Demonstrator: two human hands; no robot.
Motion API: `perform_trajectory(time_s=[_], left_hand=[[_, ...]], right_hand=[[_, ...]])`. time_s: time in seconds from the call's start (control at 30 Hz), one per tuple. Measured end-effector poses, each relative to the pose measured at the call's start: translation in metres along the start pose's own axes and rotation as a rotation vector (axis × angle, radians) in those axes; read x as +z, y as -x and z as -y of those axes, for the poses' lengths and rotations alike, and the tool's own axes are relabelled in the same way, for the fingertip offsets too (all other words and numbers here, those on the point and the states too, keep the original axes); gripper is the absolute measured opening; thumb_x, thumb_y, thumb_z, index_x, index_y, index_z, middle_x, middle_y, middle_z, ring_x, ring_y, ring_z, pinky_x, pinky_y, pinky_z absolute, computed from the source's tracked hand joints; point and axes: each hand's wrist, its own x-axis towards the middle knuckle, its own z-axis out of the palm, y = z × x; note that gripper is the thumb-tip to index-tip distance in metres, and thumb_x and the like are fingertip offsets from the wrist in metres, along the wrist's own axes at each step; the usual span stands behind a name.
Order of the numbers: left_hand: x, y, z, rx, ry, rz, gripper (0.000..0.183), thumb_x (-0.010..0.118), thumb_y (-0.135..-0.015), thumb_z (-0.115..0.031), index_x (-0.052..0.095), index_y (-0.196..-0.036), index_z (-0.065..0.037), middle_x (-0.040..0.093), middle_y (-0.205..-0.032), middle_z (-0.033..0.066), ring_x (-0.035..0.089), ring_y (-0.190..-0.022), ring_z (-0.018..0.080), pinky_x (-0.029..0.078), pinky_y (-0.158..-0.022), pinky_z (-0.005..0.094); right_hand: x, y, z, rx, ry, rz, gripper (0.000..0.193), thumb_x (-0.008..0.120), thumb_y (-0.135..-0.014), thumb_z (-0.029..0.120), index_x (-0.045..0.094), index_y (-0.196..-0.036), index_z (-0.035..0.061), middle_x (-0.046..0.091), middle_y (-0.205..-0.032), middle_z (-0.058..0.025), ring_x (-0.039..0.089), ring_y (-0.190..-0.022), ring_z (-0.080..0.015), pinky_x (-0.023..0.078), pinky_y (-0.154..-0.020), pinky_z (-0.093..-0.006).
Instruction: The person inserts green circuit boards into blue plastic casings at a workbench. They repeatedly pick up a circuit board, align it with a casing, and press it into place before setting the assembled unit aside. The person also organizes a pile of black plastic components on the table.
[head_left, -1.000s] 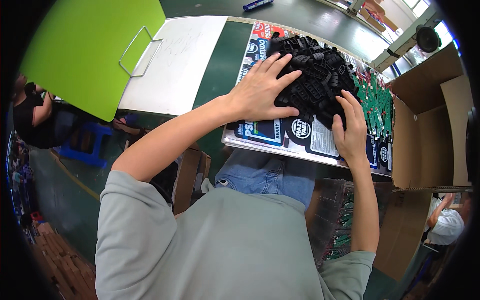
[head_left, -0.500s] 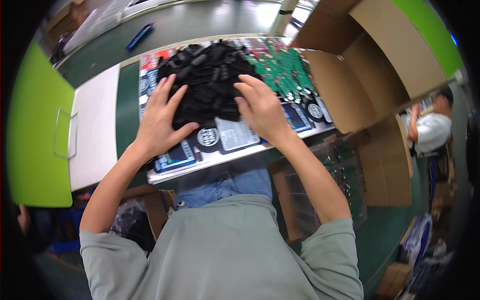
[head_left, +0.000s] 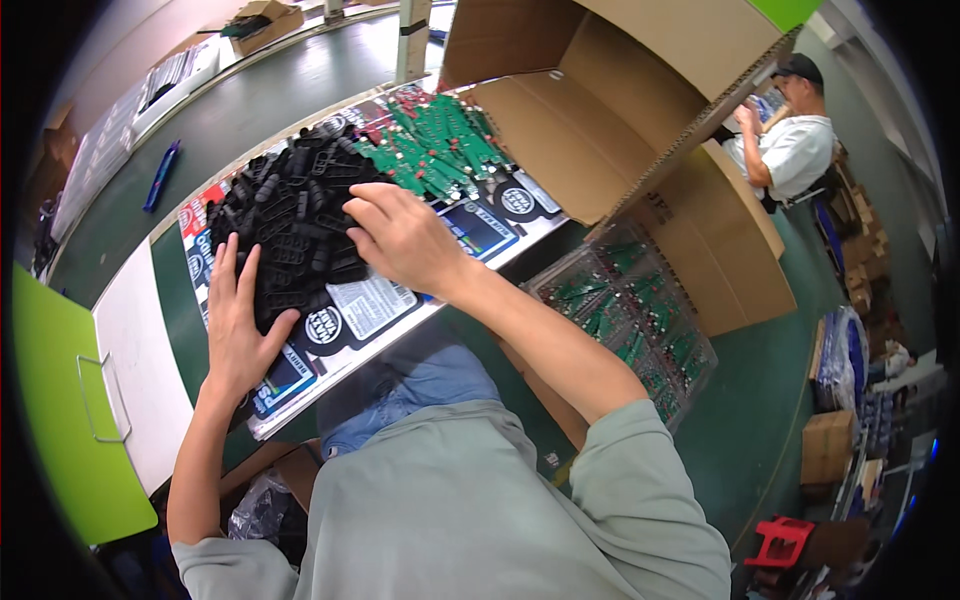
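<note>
A heap of small black plastic parts (head_left: 300,215) covers the left of a printed sheet (head_left: 370,345) on the workbench. My left hand (head_left: 238,330) rests at the heap's near left edge, fingers stretched and thumb spread, holding nothing that I see. At the heap's right edge is my right hand (head_left: 410,240), its fingers bent and the thumb apart from them, with nothing visible in its grasp. Its fingertips reach the black parts. Beyond it, a pile of slim green circuit boards (head_left: 440,140) with red and white bits adjoins the heap.
An open cardboard box (head_left: 590,110) stands right of the boards. Clear trays of green boards (head_left: 630,310) sit below it. A blue pen-like object (head_left: 162,175) lies on the green surface at the far left. A green panel with a handle (head_left: 75,420) is nearer; a co-worker (head_left: 790,150) sits far right.
The view has turned, so the bench appears shifted left and tilted. My right hand's fingers are more bent, still at the heap's right edge. The left hand stays spread beside the heap.
</note>
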Motion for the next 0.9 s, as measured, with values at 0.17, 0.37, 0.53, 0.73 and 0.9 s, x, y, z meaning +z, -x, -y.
perform_trajectory(time_s=[0.17,0.37,0.53,0.73,0.9], left_hand=[[0.001,0.001,-0.002,0.008,0.005,-0.009,0.09,0.078,-0.08,-0.023,0.036,-0.158,-0.004,0.023,-0.168,0.023,0.022,-0.155,0.0421,0.019,-0.126,0.0512],[-0.007,0.001,0.0,0.015,0.054,0.006,0.091,0.082,-0.078,-0.023,0.039,-0.154,-0.001,0.022,-0.167,0.0262,0.02,-0.154,0.0462,0.02,-0.125,0.0518],[-0.012,-0.004,0.0,0.019,0.053,0.031,0.092,0.084,-0.077,-0.032,0.041,-0.152,0.0,0.021,-0.164,0.0307,0.02,-0.152,0.0509,0.02,-0.123,0.0572],[-0.014,-0.004,0.007,-0.003,0.135,0.027,0.093,0.084,-0.079,-0.041,0.042,-0.153,-0.002,0.022,-0.162,0.0321,0.02,-0.151,0.0523,0.02,-0.122,0.0605],[-0.016,-0.004,0.021,-0.084,0.307,0.0,0.087,0.079,-0.085,-0.04,0.041,-0.154,-0.002,0.02,-0.164,0.0313,0.02,-0.152,0.0506,0.019,-0.123,0.0576]], right_hand=[[-0.001,0.001,0.0,-0.001,0.015,-0.002,0.033,0.075,-0.084,0.008,0.061,-0.114,0.001,0.062,-0.121,-0.0181,0.064,-0.109,-0.037,0.053,-0.094,-0.0449],[0.0,-0.004,0.003,0.024,0.025,0.013,0.035,0.076,-0.083,0.009,0.063,-0.115,0.0014,0.064,-0.119,-0.0178,0.064,-0.111,-0.0361,0.052,-0.096,-0.0453],[-0.008,-0.005,0.001,0.041,0.004,0.083,0.034,0.075,-0.085,0.007,0.064,-0.116,-0.001,0.064,-0.123,-0.0191,0.064,-0.114,-0.0374,0.052,-0.098,-0.0455],[-0.011,-0.011,0.003,0.04,-0.039,0.104,0.037,0.077,-0.082,0.004,0.063,-0.115,-0.0027,0.064,-0.123,-0.0203,0.064,-0.114,-0.0386,0.053,-0.097,-0.0454],[-0.015,-0.013,0.004,0.052,-0.112,0.149,0.039,0.079,-0.079,0.002,0.064,-0.115,-0.0023,0.064,-0.124,-0.0212,0.065,-0.114,-0.0398,0.055,-0.096,-0.0463]])
